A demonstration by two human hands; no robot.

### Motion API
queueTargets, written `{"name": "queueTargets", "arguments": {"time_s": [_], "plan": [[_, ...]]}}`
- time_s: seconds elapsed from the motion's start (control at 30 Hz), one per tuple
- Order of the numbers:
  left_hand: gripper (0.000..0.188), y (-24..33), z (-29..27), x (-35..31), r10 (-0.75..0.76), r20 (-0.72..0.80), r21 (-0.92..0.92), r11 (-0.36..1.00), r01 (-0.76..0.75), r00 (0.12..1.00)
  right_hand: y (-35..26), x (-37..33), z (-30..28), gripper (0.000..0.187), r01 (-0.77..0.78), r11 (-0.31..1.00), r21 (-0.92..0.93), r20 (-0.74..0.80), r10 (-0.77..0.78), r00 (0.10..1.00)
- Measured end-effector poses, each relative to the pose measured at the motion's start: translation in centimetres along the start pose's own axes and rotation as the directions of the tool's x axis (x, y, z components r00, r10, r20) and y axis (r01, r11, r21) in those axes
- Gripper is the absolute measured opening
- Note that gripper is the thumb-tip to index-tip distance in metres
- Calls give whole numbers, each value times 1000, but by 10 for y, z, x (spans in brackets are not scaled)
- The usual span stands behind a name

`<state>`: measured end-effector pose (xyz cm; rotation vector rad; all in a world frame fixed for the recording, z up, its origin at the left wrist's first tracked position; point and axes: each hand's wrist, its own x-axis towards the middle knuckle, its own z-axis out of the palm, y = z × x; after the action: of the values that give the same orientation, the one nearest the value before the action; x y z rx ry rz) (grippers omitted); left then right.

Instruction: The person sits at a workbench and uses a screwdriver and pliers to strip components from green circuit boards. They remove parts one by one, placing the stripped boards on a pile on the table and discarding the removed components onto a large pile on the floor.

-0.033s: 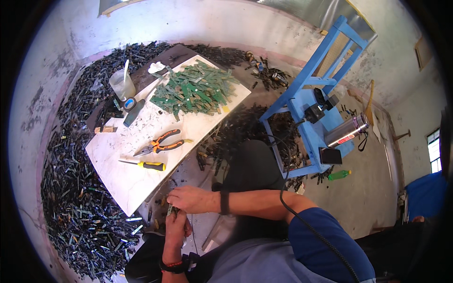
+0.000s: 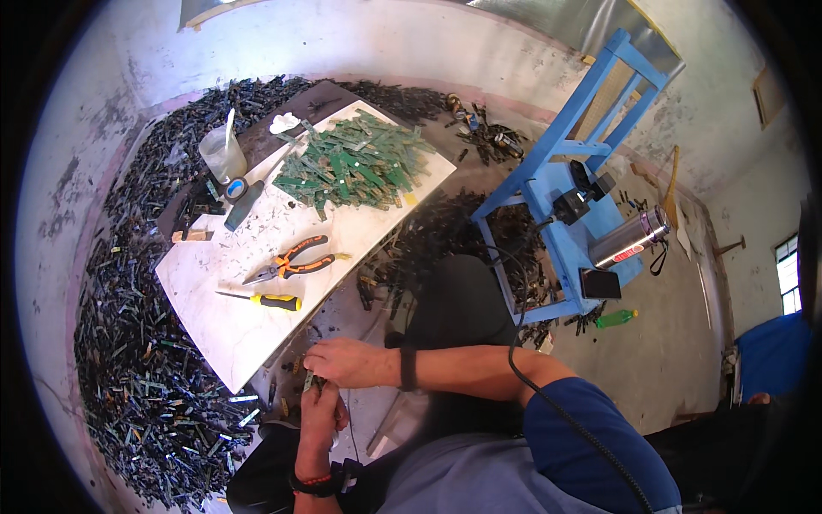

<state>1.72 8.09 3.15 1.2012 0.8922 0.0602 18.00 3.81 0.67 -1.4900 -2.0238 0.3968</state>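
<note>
green circuit strip [image 2: 309, 381], small and partly covered by fingers: where is it in this scene?

off the lower right long edge of the white tabletop [image 2: 224, 330], near its lowest corner, held above the floor.

and the grip?

pinching the strip from both sides. the right hand [image 2: 342, 363], a black wristband [image 2: 408, 367] at its wrist, reaches across with fingers bent onto the upper end; the left hand [image 2: 318, 415] closes on the lower end from below. individual fingertips are too small to make out.

what lies on the tabletop?

a heap of green strips [image 2: 347, 167] covers the upper right end. pliers [image 2: 295, 260] with black-and-orange handles rest near the middle, their nose toward the left corner. a yellow-and-black screwdriver [image 2: 277, 301] lies just below them, its tip pointing left. by the upper left edge are a roll of tape [image 2: 235, 189] and a cloudy cup [image 2: 223, 158].

and around it?

dark scraps [image 2: 145, 360] blanket the floor past the left corner. to the right stands a blue chair [image 2: 535, 164], a steel flask [image 2: 629, 237] and a dark phone [image 2: 600, 283] on its seat; a green bottle [image 2: 616, 319] lies on the floor beside it.
</note>
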Motion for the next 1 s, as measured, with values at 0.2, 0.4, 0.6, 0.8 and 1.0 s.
{"name": "queueTargets", "arguments": {"time_s": [0.2,0.4,0.6,0.8,1.0], "plan": [[41,-1,-3,0,1,32,-4,1000,0,999,-1,-1,4,27,-3,1000,23,-63,4,998],[44,-2,0,2,-43,-32,40,998,45,999,-7,4,-4,16,-8,999,-41,-33,7,999],[42,-9,3,7,-30,-57,115,993,36,998,-9,1,-3,16,-21,994,-105,-11,20,1000],[39,-3,3,7,46,-63,112,993,-39,997,-16,3,-12,18,-17,995,-98,-137,4,991],[39,1,4,6,14,-53,74,997,-11,999,-8,1,-6,17,0,997,-82,-140,-11,990]]}}
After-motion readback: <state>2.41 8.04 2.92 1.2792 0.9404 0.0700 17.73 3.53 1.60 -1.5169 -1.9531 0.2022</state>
